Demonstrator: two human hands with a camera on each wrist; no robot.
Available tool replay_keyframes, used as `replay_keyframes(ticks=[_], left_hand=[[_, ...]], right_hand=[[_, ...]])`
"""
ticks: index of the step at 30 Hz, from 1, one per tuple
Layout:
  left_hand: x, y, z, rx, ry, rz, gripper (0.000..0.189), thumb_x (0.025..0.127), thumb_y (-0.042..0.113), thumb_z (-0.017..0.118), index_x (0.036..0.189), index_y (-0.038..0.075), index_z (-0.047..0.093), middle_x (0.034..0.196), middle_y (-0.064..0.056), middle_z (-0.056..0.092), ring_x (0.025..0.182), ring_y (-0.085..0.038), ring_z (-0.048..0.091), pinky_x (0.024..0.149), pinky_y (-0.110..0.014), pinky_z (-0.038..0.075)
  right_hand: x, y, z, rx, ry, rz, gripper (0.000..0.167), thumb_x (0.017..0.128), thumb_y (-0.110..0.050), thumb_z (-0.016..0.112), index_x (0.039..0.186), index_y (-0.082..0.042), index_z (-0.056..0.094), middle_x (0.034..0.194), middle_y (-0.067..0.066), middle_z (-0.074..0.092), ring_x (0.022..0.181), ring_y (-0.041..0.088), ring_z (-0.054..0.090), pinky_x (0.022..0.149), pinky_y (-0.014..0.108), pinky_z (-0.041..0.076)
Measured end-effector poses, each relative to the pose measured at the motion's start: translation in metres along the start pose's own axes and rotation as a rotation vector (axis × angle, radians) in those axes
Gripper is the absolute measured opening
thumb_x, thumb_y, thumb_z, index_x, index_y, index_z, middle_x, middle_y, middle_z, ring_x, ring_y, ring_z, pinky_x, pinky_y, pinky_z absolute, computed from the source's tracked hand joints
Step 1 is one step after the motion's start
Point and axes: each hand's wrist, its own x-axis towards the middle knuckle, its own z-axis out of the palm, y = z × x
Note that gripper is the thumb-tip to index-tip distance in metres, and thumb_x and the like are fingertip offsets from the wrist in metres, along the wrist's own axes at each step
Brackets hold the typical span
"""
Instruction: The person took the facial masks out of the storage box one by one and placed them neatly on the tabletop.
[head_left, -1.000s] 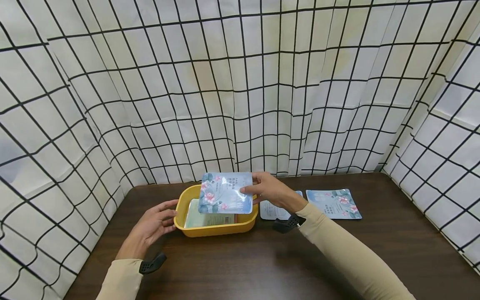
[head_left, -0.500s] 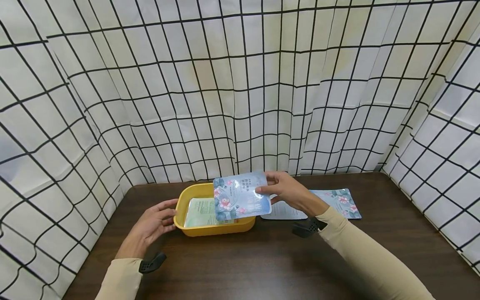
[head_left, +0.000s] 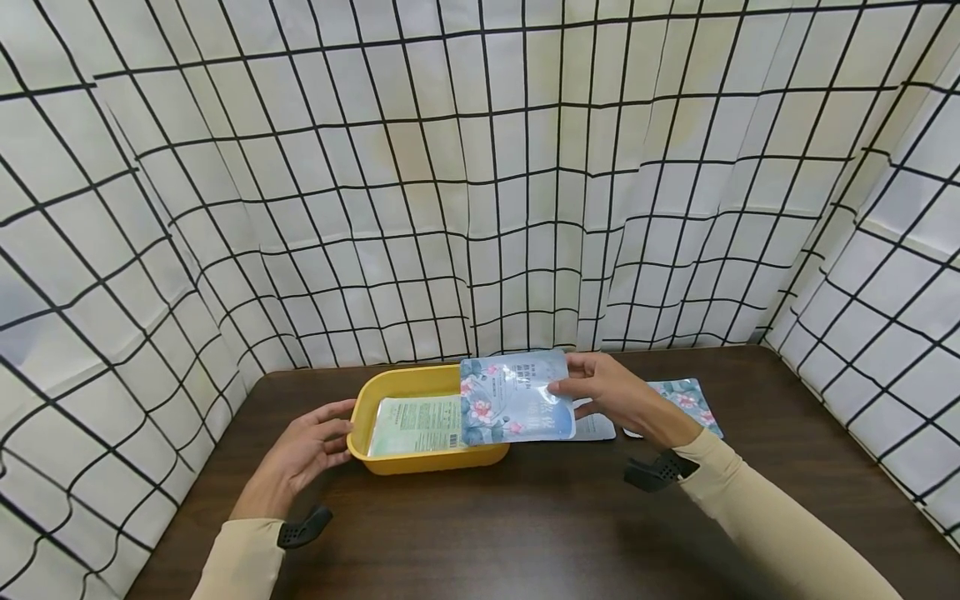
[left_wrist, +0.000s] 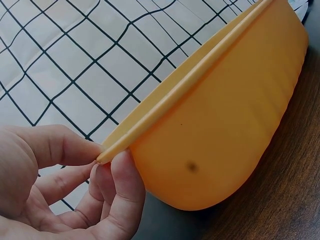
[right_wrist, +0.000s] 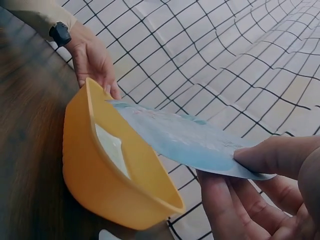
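Nearest, lifted off the surface (head_left: 465,537): a blue pouch (head_left: 513,400), pinched by its right edge in the right hand (head_left: 630,402), thumb on top, fingers curled beneath. Looks light, thin and glossy; likely to flex a little and slip under a loose pinch, unlikely to break. Best held by a side edge, thumb pressed flat. In the head view, overlaps the right end of the tub (head_left: 431,463) and reaches past; height above the rim hard to judge. At the tub's left end, a pinch on the rim between thumb and fingers of the left hand (head_left: 309,446). Probably light, stiff plastic. Inside, a green pouch (head_left: 416,425), partly hidden. To the right, flat on the surface, a pale pouch (head_left: 597,427), then a flowered pouch (head_left: 692,398), partly behind the right hand. Possible snag: the tub's raised rim. Farthest back, a grid-patterned cloth (head_left: 510,200).
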Motion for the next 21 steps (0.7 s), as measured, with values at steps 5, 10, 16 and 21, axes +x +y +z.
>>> replay_keyframes(ticks=[5, 10, 16, 21], left_hand=[[0.0, 0.0, 0.001, 0.001, 0.006, -0.003, 0.056, 0.101, 0.013, 0.06, 0.154, 0.009, 0.041, 0.136, -0.014, 0.05, 0.097, -0.023, 0.06, 0.081, -0.032, 0.057], [-0.001, 0.0, 0.001, 0.004, 0.007, -0.005, 0.056, 0.101, 0.013, 0.06, 0.154, 0.009, 0.041, 0.136, -0.013, 0.05, 0.098, -0.024, 0.06, 0.082, -0.032, 0.057], [-0.001, 0.0, 0.001, 0.004, 0.007, -0.005, 0.056, 0.102, 0.013, 0.059, 0.154, 0.009, 0.041, 0.137, -0.014, 0.049, 0.098, -0.024, 0.06, 0.082, -0.032, 0.057], [-0.001, 0.0, 0.001, 0.009, 0.0, -0.004, 0.055, 0.102, 0.013, 0.058, 0.154, 0.008, 0.04, 0.137, -0.014, 0.049, 0.099, -0.024, 0.06, 0.082, -0.032, 0.057]], right_hand=[[-0.012, 0.006, -0.009, 0.011, 0.016, 0.005, 0.051, 0.095, -0.02, 0.072, 0.137, 0.002, 0.054, 0.114, 0.013, 0.071, 0.091, 0.027, 0.071, 0.077, 0.046, 0.06], [-0.024, 0.014, -0.018, 0.014, 0.029, 0.026, 0.051, 0.094, -0.02, 0.073, 0.134, 0.004, 0.053, 0.113, 0.014, 0.071, 0.088, 0.028, 0.072, 0.075, 0.045, 0.061], [-0.041, 0.021, -0.027, 0.013, 0.054, 0.062, 0.053, 0.094, -0.022, 0.073, 0.135, 0.004, 0.051, 0.112, 0.012, 0.07, 0.089, 0.027, 0.07, 0.077, 0.042, 0.06], [-0.054, 0.029, -0.032, -0.003, 0.048, 0.078, 0.054, 0.096, -0.023, 0.071, 0.136, 0.005, 0.05, 0.113, 0.012, 0.07, 0.092, 0.027, 0.069, 0.08, 0.043, 0.059]])
